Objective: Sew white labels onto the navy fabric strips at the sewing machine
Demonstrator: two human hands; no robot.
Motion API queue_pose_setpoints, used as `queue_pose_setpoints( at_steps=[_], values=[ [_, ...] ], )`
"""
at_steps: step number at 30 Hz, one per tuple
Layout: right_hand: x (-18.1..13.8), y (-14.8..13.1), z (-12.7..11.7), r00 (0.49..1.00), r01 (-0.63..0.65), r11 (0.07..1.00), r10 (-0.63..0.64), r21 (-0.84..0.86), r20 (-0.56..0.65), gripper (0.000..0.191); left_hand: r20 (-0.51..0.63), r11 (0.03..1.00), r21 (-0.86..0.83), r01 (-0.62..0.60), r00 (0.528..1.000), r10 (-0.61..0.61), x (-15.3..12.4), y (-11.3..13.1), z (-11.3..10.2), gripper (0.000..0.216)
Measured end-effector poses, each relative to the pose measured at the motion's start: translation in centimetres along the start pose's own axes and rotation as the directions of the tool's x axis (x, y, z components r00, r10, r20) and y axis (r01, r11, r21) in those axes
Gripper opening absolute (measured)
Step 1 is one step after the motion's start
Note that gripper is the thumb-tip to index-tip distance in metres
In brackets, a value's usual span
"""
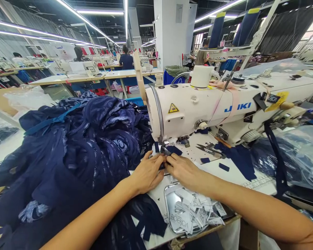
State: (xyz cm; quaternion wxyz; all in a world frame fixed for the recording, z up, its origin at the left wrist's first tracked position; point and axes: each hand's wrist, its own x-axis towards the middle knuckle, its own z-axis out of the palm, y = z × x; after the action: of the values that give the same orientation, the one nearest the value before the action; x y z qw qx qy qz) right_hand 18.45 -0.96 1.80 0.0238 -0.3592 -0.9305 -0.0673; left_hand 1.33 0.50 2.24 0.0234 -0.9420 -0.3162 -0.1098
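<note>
Beneath the needle [162,148], left hand [146,173] and right hand [184,170] pinch cloth [162,166] (label tray [166,207] near).

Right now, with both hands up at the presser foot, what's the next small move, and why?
Probably nudge the small navy piece squarely under the presser foot before stitching. The left hand and right hand meet fingertip to fingertip on it just before the foot, and they hide most of it, so its alignment is unconfirmed.
</note>
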Motion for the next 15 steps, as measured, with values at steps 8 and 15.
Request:
queue_pose_setpoints(
  at_steps=[8, 15],
  values=[
    [0.0, 0.5, 0.5, 0.994, 0.099, 0.992, -0.101, -0.078, -0.032, 0.026, -0.009, 0.963, 0.265, -0.054, 0.998, 0.059, -3.0, -0.6, -2.1, 0.027],
    [0.6, 3.3, 0.5, 0.984, 0.174, 0.973, -0.179, -0.15, -0.023, 0.025, 0.011, 0.974, 0.091, -0.207, 0.978, 0.207, -0.9, -1.2, 0.4, 0.014]
  ],
)
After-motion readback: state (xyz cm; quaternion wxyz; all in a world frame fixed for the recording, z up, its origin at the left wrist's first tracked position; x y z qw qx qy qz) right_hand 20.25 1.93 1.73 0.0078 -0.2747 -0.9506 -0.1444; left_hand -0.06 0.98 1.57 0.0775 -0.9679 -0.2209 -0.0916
